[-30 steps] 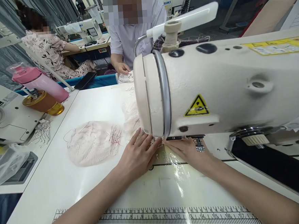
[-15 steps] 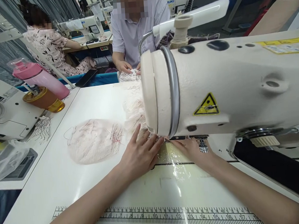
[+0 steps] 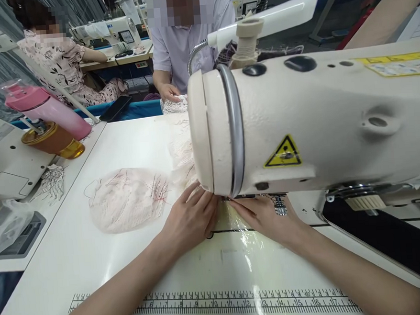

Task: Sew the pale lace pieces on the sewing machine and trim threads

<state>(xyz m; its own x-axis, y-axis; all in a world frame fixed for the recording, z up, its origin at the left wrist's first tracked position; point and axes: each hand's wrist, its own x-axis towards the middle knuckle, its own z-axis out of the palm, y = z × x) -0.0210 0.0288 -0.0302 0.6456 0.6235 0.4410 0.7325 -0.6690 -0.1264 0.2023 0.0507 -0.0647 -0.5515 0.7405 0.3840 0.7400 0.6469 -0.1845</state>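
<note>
My left hand (image 3: 193, 215) rests at the near-left side of the sewing machine (image 3: 279, 124), its fingers bent and drawn together on a pale pink sheer fabric (image 3: 181, 152). The machine head covers those fingertips. Across from it, my right hand (image 3: 262, 217) reaches in under the machine arm, with thumb and fingers pointing at the needle area. Its fingers look closed, but what lies between them is hidden. On the white table, left of my hands, lies a roundish sheer fabric piece (image 3: 128, 200) with loose dark and red threads.
A printed ruler (image 3: 213, 303) runs along the table's front edge. At left stand a pink bottle (image 3: 48, 109), an amber cup (image 3: 56, 142), a second machine (image 3: 8, 152) and a plastic bag (image 3: 8, 227). A phone (image 3: 116, 109) lies behind. A person (image 3: 193, 43) opposite handles lace; another person (image 3: 57, 58) sits further back.
My left hand's fingers have gone from spread to drawn together, closer to the machine head. My right hand stays near the needle area. The view has shifted slightly.
</note>
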